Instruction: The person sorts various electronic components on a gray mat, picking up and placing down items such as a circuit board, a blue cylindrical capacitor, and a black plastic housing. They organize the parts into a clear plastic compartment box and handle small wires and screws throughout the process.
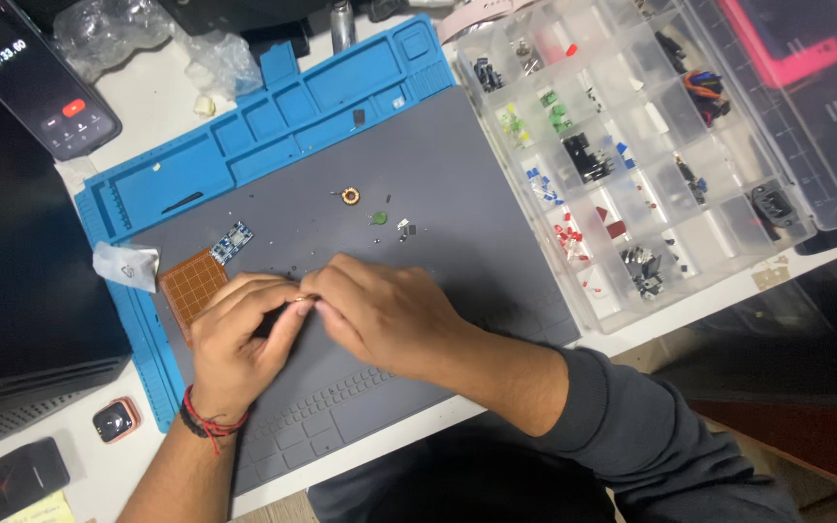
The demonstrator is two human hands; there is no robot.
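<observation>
Both my hands pinch one tiny part over the grey work mat.

My left hand [239, 339], with a red cord bracelet [207, 418] at the wrist, and my right hand [380, 310] meet fingertip to fingertip, curled nearly closed on a small brownish metal component [301, 299] held just above the grey silicone work mat with blue tray border [457, 194]. I cannot tell what kind of part it is. A brown perforated circuit board [193, 284] lies touching my left fingers, a small blue module board [232, 241] just beyond it, and a copper wire coil ring [349, 197] well apart. The clear plastic compartment box of coloured parts [622, 145] sits to the right.
</observation>
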